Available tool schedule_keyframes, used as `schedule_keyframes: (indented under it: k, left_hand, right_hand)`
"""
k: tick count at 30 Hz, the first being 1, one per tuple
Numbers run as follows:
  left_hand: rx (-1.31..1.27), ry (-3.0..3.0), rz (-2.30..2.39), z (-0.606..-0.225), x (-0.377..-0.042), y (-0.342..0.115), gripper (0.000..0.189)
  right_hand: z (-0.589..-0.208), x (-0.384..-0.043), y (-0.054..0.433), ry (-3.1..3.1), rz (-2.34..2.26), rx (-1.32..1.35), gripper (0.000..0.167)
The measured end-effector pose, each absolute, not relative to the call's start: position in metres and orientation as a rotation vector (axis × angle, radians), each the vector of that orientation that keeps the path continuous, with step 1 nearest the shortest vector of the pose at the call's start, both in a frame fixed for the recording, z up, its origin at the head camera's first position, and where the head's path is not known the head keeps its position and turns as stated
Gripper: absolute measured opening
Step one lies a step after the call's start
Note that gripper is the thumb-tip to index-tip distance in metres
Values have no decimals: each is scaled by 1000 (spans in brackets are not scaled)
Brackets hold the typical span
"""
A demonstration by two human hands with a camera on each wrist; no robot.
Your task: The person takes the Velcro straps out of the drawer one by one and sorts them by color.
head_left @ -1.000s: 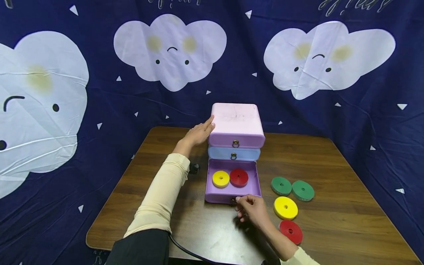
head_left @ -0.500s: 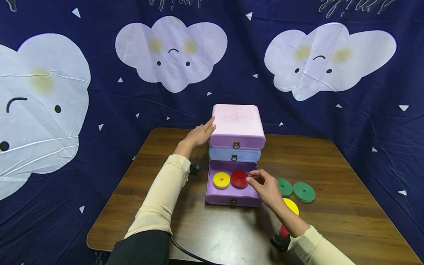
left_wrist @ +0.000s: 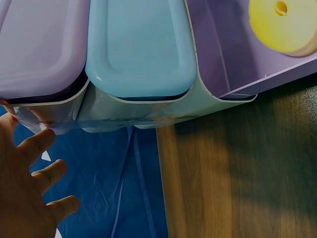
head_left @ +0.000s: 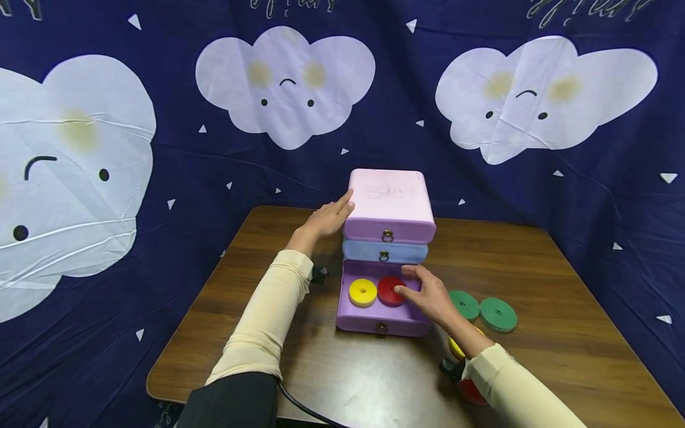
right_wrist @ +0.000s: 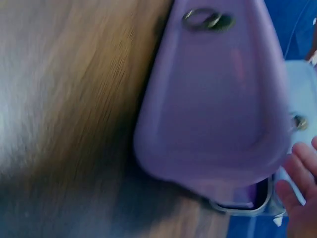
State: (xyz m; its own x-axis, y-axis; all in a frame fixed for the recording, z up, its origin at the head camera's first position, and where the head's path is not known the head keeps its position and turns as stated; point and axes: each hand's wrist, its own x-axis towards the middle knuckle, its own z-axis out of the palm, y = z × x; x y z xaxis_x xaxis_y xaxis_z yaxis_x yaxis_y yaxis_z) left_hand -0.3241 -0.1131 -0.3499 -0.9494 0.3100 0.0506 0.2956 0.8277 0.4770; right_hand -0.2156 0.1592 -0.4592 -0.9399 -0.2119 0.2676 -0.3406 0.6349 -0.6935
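A small chest of drawers (head_left: 390, 196), pink on top, stands on the table. Its lowest drawer, the purple one (head_left: 355, 321), is pulled out and bears a yellow roll-like disc (head_left: 363, 293) and a red one (head_left: 389, 291), each with a small centre hole. My left hand (head_left: 327, 220) rests against the chest's upper left side, fingers spread; the left wrist view shows them (left_wrist: 44, 173) too. Over the right of the purple drawer, my right hand (head_left: 432, 295) has thumb and fingers apart, the thumb tip overlapping the red disc. In the right wrist view, the drawer front hides that disc.
Two green discs (head_left: 498, 314) lie on the table right of the drawer. Nearer me, a yellow disc (head_left: 456, 348) and a red disc (head_left: 473, 393) are partly covered by the right forearm. The blue drawer (head_left: 364, 251) sits above the purple one. A dark cable (head_left: 305, 407) crosses the front edge.
My right hand has let go of the purple drawer's ring pull and moved up over the drawer's right side to the red disc. The left hand stays against the chest.
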Motion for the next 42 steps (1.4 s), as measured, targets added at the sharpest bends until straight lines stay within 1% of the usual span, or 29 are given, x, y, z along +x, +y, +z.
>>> schedule_keyframes:
  k: [4, 9, 20, 29, 42]
  left_hand:
    - [486, 2975, 764, -350, -323, -110, 56]
    - [486, 2973, 748, -350, -323, -106, 56]
    - [496, 2978, 737, -350, -324, -102, 56]
    - [458, 2969, 735, -351, -323, -103, 55]
    - [431, 2987, 727, -351, -323, -108, 55]
  right_hand:
    - [-472, -227, 161, -2698, 1141, 579, 63]
    - [-483, -240, 163, -2729, 1018, 732, 67]
    - [-496, -255, 170, -2768, 782, 915, 80]
    - [-504, -261, 173, -2745, 649, 942, 81]
    - [-509, -267, 166, -2748, 533, 910, 82]
